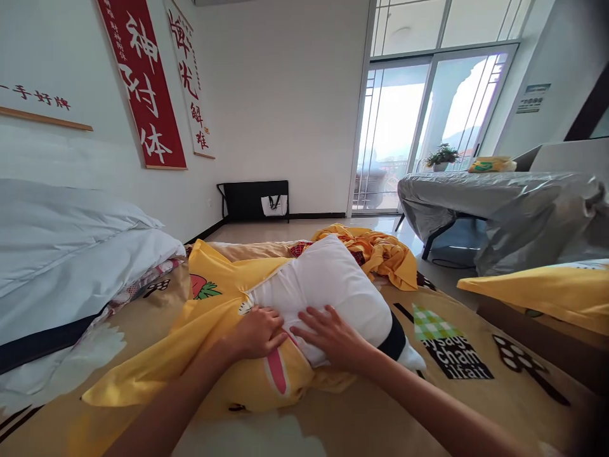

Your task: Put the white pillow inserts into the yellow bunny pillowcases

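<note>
A white pillow [340, 279] lies on the bed, its left end inside a yellow pillowcase [233, 276] printed with a strawberry and a pink-eared animal. The pillow's right part is uncovered and has a dark band near its lower right end. My left hand [259, 331] is closed on the pillowcase near its opening, fingers curled and partly hidden. Spread fingers of my right hand [329, 335] rest on the white pillow, just right of the opening. Loose corners of the case stretch out to the left.
Crumpled yellow cloth [387, 257] lies behind the pillow on the patterned bedsheet [457, 355]. White bedding [71, 241] is piled at left, and a yellow pillow [556, 292] sits at right. Beyond the bed stands a plastic-covered table [490, 190].
</note>
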{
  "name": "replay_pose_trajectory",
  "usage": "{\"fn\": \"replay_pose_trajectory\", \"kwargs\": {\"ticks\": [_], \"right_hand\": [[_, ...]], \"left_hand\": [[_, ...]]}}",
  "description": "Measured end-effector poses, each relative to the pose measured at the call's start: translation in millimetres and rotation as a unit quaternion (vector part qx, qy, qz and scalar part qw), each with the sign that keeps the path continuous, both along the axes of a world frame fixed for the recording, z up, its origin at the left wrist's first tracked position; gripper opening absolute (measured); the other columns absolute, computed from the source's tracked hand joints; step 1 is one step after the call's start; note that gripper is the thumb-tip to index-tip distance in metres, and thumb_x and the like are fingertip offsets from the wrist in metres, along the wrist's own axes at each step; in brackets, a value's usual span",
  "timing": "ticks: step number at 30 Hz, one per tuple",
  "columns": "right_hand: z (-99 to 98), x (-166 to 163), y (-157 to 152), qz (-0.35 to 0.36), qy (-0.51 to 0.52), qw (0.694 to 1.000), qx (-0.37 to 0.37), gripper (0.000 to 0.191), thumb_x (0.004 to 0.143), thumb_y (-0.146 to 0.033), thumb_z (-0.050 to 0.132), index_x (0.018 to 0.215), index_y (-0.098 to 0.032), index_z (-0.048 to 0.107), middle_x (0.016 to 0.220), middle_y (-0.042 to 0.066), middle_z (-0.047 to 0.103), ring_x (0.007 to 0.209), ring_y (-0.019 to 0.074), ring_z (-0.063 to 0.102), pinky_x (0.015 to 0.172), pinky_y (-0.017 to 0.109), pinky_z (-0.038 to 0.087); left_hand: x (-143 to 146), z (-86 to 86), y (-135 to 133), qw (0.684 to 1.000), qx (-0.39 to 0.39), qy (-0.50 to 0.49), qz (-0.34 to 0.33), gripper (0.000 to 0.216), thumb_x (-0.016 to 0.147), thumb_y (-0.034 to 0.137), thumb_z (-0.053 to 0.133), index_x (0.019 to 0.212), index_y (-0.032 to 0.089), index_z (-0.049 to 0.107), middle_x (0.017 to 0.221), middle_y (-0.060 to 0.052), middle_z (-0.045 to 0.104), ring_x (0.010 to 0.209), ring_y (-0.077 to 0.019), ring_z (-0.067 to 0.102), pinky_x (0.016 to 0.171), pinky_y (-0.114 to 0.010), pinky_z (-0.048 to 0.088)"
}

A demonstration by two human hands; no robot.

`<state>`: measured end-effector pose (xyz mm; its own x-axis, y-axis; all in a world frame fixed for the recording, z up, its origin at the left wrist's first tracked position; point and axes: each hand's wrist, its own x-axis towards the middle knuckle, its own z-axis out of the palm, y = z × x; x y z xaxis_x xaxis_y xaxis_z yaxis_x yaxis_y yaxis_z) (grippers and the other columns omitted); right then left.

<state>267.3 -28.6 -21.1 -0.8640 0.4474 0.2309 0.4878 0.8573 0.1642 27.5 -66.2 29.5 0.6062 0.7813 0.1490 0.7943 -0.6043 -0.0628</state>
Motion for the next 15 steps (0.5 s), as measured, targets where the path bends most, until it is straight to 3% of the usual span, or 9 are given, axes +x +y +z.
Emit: {"fn": "replay_pose_trajectory", "kwargs": {"ticks": [5,9,12,15], "right_hand": [[8.9,-28.9,12.9,-0.016,-0.038,0.999,0.0,0.055,0.087,-0.013,0.045,0.141,-0.025,0.038,0.11,0.013,0.064,0.101,0.0234,0.058,0.09,0.042,0.039],[35.0,-52.8,9.0,-0.071,-0.059,0.995,-0.03,0.03,0.089,-0.012,0.044,0.107,-0.017,0.067,0.088,0.013,0.068,0.09,0.0232,0.062,0.079,0.033,0.043],[63.6,-68.8,6.2,-0.074,-0.037,0.995,-0.05,0.021,0.085,-0.012,0.05,0.081,-0.013,0.071,0.082,0.015,0.069,0.082,0.0233,0.064,0.071,0.03,0.044],[94.2,-78.4,8.4,-0.039,0.003,0.996,-0.085,0.018,0.082,-0.01,0.054,0.075,-0.012,0.07,0.08,0.012,0.07,0.078,0.0212,0.063,0.069,0.027,0.044]], "left_hand": [[4.8,8.9,-17.4,0.999,0.025,0.043,0.018,0.026,0.089,0.036,0.045,0.08,0.018,0.061,0.085,-0.008,0.065,0.085,-0.0249,0.06,0.077,-0.038,0.044],[5.0,17.9,-29.8,0.999,-0.004,0.029,0.025,0.023,0.085,0.029,0.048,0.067,0.018,0.056,0.071,-0.005,0.064,0.072,-0.0204,0.06,0.077,-0.036,0.045],[18.2,20.9,-33.7,1.0,0.017,0.023,-0.008,0.01,0.079,0.016,0.049,0.075,0.017,0.058,0.078,-0.007,0.066,0.075,-0.0214,0.06,0.078,-0.036,0.045],[32.0,23.5,-35.7,0.996,0.082,-0.018,-0.024,0.012,0.079,0.012,0.047,0.081,0.015,0.057,0.086,-0.01,0.066,0.082,-0.0233,0.059,0.076,-0.035,0.046]]}}
